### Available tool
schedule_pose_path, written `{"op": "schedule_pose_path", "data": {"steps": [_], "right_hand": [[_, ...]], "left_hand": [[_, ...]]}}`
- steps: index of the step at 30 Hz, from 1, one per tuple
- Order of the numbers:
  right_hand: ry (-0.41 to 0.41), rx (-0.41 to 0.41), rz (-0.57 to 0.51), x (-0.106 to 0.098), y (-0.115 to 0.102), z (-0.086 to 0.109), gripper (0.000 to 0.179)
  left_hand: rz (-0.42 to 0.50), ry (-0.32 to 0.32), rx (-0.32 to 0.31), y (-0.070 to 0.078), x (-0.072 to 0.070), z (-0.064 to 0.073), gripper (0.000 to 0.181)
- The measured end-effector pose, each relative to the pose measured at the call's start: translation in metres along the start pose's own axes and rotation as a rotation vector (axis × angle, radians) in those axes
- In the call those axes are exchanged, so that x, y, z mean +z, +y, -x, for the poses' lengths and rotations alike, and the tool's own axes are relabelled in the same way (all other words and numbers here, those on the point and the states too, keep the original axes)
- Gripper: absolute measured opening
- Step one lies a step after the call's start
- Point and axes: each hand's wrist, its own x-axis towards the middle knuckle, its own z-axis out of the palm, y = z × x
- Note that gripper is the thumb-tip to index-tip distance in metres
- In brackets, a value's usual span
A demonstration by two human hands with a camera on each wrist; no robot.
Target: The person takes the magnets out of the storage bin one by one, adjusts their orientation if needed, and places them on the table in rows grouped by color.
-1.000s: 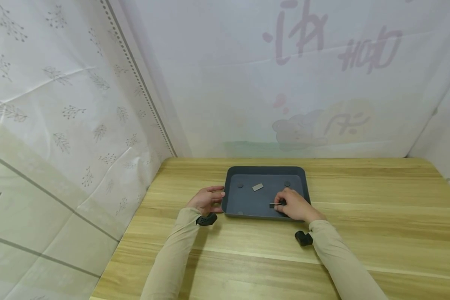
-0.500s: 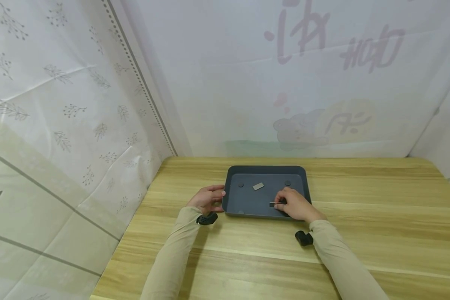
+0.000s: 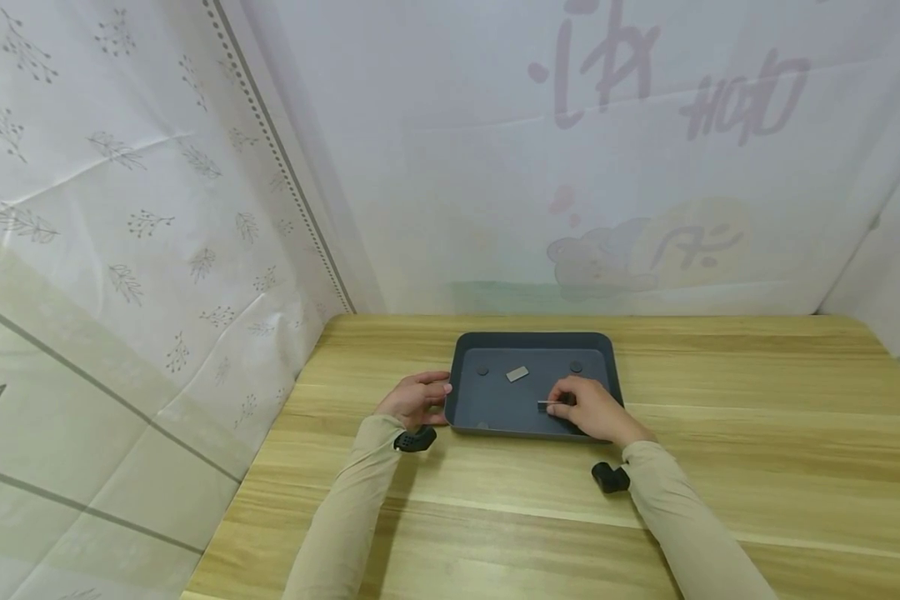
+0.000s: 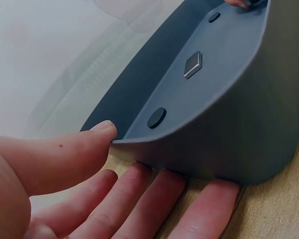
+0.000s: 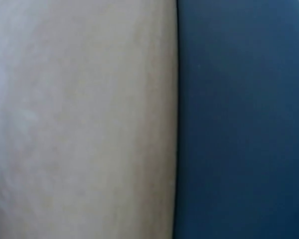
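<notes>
A shallow dark blue-grey tray (image 3: 495,340) lies on the wooden table. Along its left side is my left hand (image 3: 414,398), its fingertips touching the outer wall and the thumb at the rim, as the left wrist view shows. Over the tray's front right part, my right hand (image 3: 592,408) pinches a thin, flat rectangular piece (image 3: 543,406) between thumb and fingers; most of the piece is hidden. A similar silver-grey rectangular block (image 3: 517,374) lies flat on the tray floor. In the right wrist view, skin and a blue surface fill the picture.
Dark round discs sit near the tray's corners, including a back left disc (image 3: 482,372) and a back right disc (image 3: 576,367). The wooden table (image 3: 757,417) reaches back to a white printed fabric wall (image 3: 435,208). Another patterned cloth (image 3: 150,275) hangs at left.
Very little differs. The piece in my right hand has lifted or tilted slightly; my left hand stays at the tray's side, and the block on the floor keeps its place.
</notes>
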Motion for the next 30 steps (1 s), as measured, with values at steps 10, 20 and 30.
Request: {"op": "schedule_pose_path", "data": {"steps": [10,20,30], "right_hand": [[0.064,0.034,-0.057,-0.0029,0.0006,-0.0001,0.004],[0.090,0.039,-0.108,-0.0053,-0.0008,0.0012,0.006],[0.108,0.035,-0.181,-0.0070,-0.0010,0.0019,0.007]], "left_hand": [[-0.008,0.003,0.009,-0.0002,0.0005,0.0013,0.052],[-0.012,0.010,0.011,-0.0002,0.0007,0.0043,0.051],[-0.019,0.000,0.011,0.0001,-0.0006,0.0034,0.051]]}}
